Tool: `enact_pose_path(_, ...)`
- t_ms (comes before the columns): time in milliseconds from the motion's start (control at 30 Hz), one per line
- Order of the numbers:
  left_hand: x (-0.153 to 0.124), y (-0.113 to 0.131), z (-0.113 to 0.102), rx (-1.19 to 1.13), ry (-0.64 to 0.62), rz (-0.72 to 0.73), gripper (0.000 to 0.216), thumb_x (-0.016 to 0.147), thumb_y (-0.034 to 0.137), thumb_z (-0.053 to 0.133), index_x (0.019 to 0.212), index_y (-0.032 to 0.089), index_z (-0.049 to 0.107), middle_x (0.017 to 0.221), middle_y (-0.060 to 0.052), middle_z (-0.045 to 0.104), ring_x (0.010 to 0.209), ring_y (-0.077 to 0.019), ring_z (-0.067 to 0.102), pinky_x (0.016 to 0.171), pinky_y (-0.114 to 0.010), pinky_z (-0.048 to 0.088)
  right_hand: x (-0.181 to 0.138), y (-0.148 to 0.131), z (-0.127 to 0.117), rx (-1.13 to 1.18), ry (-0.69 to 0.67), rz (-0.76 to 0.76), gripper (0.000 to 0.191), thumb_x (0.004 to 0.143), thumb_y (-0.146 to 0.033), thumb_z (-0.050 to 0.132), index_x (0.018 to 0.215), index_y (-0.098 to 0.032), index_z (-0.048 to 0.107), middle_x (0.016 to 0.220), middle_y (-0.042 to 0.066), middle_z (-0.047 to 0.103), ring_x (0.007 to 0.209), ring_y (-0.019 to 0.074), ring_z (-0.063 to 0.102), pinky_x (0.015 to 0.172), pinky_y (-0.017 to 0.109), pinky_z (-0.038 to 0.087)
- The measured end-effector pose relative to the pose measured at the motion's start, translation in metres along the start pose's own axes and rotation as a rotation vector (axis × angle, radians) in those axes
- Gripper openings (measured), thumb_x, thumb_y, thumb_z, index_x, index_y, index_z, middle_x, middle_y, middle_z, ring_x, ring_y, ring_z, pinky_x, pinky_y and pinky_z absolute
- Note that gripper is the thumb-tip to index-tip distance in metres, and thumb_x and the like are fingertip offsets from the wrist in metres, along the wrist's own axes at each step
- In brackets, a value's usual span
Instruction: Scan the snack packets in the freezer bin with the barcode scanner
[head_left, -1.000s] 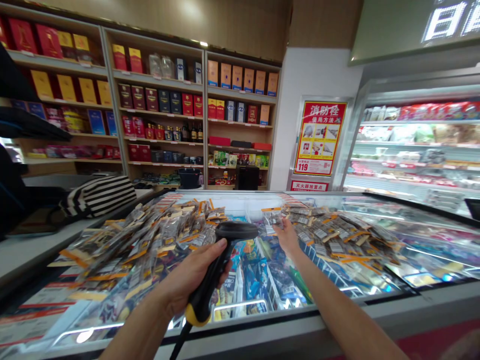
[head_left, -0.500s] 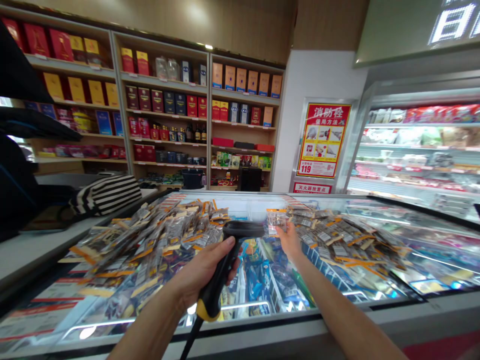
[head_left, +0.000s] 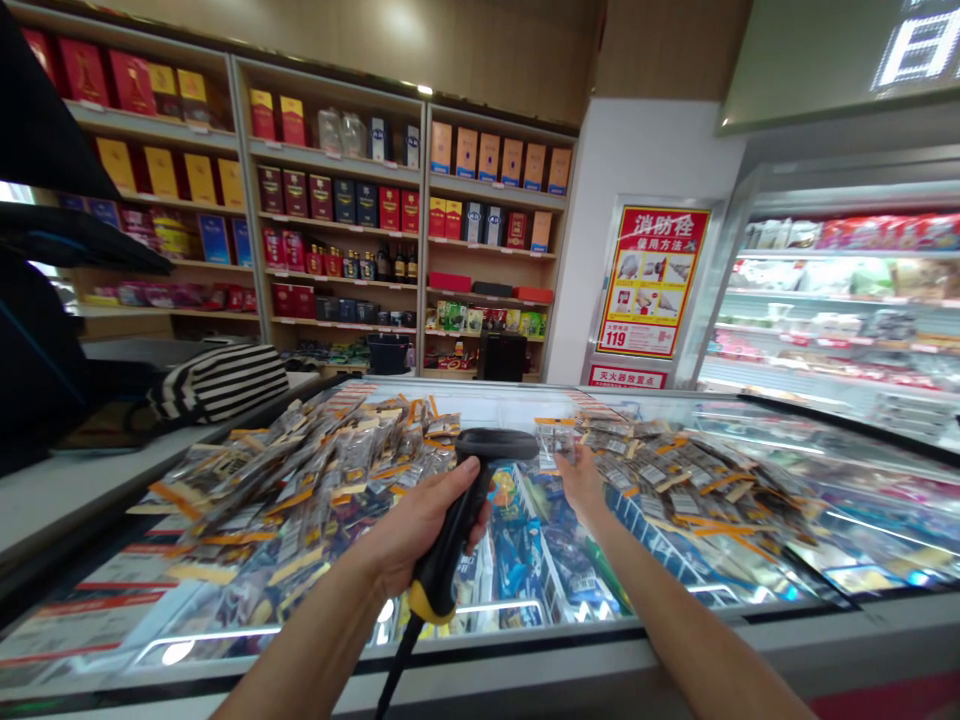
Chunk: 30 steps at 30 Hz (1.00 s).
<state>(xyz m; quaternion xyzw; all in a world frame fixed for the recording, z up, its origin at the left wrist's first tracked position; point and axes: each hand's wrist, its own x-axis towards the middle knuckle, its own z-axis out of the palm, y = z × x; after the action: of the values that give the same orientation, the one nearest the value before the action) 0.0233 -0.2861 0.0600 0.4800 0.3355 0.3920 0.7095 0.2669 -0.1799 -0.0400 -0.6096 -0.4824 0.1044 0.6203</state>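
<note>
My left hand (head_left: 431, 525) is wrapped round the grip of a black and yellow barcode scanner (head_left: 459, 540), whose cable hangs down toward me. The scanner's head points right, close to a clear snack packet (head_left: 553, 440) with an orange top strip. My right hand (head_left: 583, 482) pinches that packet by its right side, holding it up above the freezer glass. Similar packets (head_left: 352, 455) lie in a loose heap to the left. Another heap of packets (head_left: 697, 475) spreads out to the right.
Beneath the packets is a glass-topped chest freezer (head_left: 517, 655) with wire baskets of goods inside. A striped bag (head_left: 221, 382) sits on the counter (head_left: 45, 500) at left. Behind stand shelves of boxes (head_left: 352, 255), a red poster (head_left: 654, 280) and a lit chiller (head_left: 847, 300).
The scanner has shifted slightly right, and its head is now less blurred. My right hand still holds the packet in nearly the same place. The whole view has moved a little.
</note>
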Motion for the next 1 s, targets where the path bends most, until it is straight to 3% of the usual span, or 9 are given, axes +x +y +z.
enact_pose_path(233, -0.007, 0.009, -0.008, 0.008, 0.044, 0.043, 0.032, 0.068, 0.046, 0.055, 0.068, 0.014, 0.053, 0.057, -0.002, 0.057, 0.044, -0.0074, 0.049, 0.041, -0.017, 0.038, -0.002, -0.006, -0.001, -0.057, -0.018, 0.022, 0.026, 0.066, -0.038, 0.048, 0.084, -0.019, 0.047, 0.074, 0.003, 0.059, 0.073, 0.0192, 0.055, 0.066, 0.030, 0.039)
enact_pose_path(467, -0.025, 0.022, -0.047, 0.137, 0.192, 0.132, 0.032, 0.069, 0.045, 0.054, 0.065, 0.013, 0.056, 0.056, -0.001, 0.057, 0.045, -0.0084, 0.049, 0.043, -0.019, 0.040, -0.004, -0.011, 0.008, -0.228, -0.096, -0.061, 0.037, 0.066, -0.035, 0.047, 0.098, -0.017, 0.050, 0.089, 0.008, 0.061, 0.083, 0.0230, 0.056, 0.073, 0.033, 0.041)
enact_pose_path(633, -0.025, 0.021, -0.072, 0.219, 0.305, 0.196, 0.035, 0.070, 0.048, 0.051, 0.063, 0.014, 0.054, 0.051, 0.000, 0.056, 0.043, -0.0083, 0.048, 0.042, -0.018, 0.039, -0.020, -0.035, 0.034, -0.188, -0.218, -0.083, 0.051, 0.066, -0.027, 0.049, 0.115, -0.014, 0.044, 0.089, 0.008, 0.063, 0.079, 0.0223, 0.058, 0.071, 0.032, 0.043)
enact_pose_path(833, -0.025, 0.024, -0.090, 0.203, 0.454, 0.193, 0.032, 0.070, 0.045, 0.051, 0.062, 0.015, 0.052, 0.047, 0.003, 0.053, 0.038, -0.0070, 0.046, 0.037, -0.017, 0.038, -0.049, -0.065, 0.075, -0.339, -0.412, -0.100, 0.043, 0.070, -0.023, 0.045, 0.111, -0.012, 0.051, 0.097, 0.012, 0.062, 0.089, 0.0242, 0.057, 0.077, 0.032, 0.041)
enact_pose_path(1000, -0.021, 0.022, -0.097, 0.117, 0.452, 0.199, 0.029, 0.070, 0.044, 0.052, 0.066, 0.015, 0.052, 0.049, 0.002, 0.055, 0.038, -0.0075, 0.048, 0.036, -0.017, 0.038, -0.067, -0.082, 0.097, -0.440, -0.476, -0.128, 0.045, 0.076, -0.028, 0.038, 0.119, -0.014, 0.043, 0.107, 0.012, 0.058, 0.098, 0.0243, 0.053, 0.081, 0.035, 0.038)
